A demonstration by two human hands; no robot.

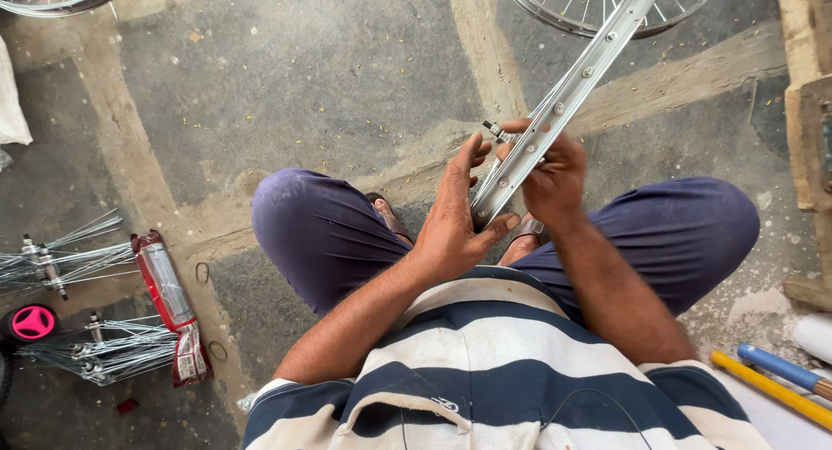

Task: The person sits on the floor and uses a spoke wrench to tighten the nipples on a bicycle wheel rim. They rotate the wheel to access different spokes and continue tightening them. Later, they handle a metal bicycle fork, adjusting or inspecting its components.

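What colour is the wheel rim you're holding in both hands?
Shiny silver metal, the wheel rim shows best in the head view, held between the left hand and right hand.

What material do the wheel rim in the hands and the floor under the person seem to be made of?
The wheel rim looks like bright metal, probably steel or aluminium: it is silvery, shiny, with round spoke holes. The floor looks like rough grey concrete or stone slabs with paler seams between them; it is matt, dusty and stained.
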